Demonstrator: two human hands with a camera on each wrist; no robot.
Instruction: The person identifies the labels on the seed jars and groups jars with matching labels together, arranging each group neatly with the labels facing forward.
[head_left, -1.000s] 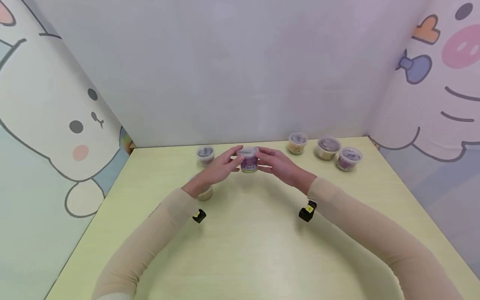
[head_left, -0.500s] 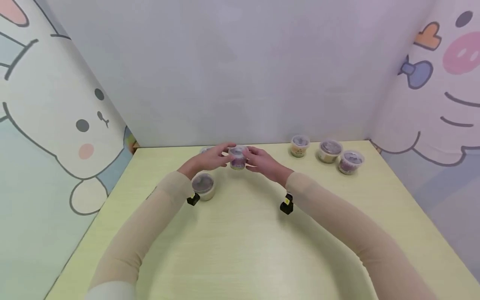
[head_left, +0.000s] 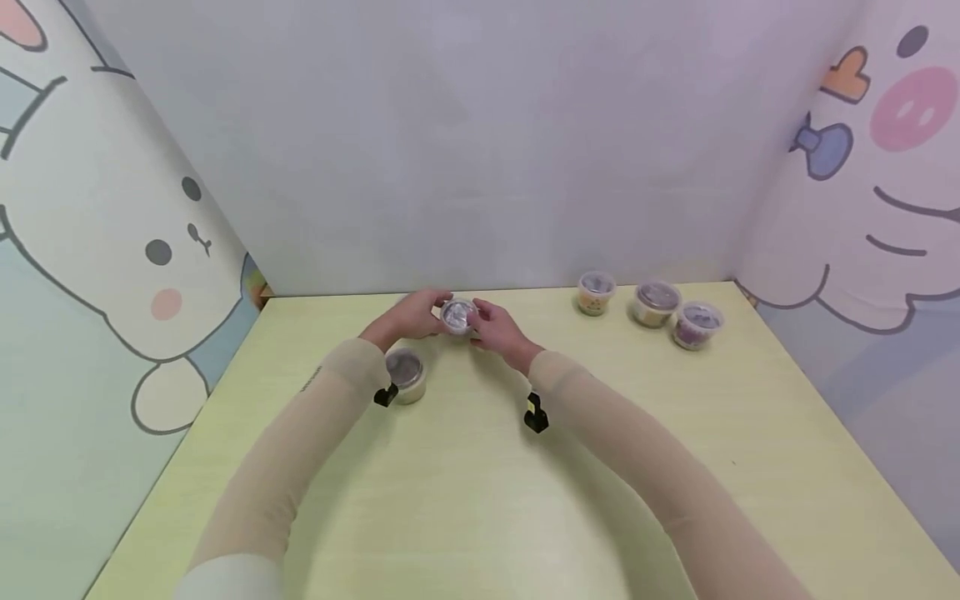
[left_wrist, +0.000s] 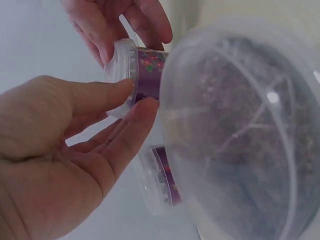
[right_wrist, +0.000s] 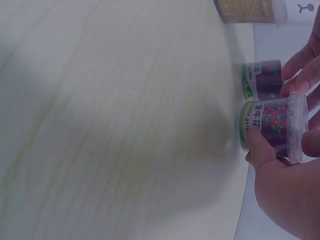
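Both hands hold one small purple cup (head_left: pixel 457 317) with a clear lid, near the back of the table. Its side shows printed red flowers and lettering in the right wrist view. The left hand (head_left: pixel 411 317) pinches it by the lid side between thumb and fingers. From the other side, the right hand (head_left: pixel 501 331) grips its side and lid rim. Whether its base touches the table is hard to tell. A second purple cup (left_wrist: pixel 162 175) stands close beside it, hidden behind the left hand in the head view. Below the left wrist stands a larger tan cup (head_left: pixel 408 381).
At the back right stand a small tan cup (head_left: pixel 596 293), a wider tan cup (head_left: pixel 655 303) and a purple cup (head_left: pixel 698 325), all lidded. A pale wall (head_left: pixel 480 167) rises behind the yellow table (head_left: pixel 480 500). Cartoon-printed side panels flank it.
Both hands have carried the purple cup to the left and lowered it, and its lid now faces the head camera more. The cups at the back right have stayed in place.
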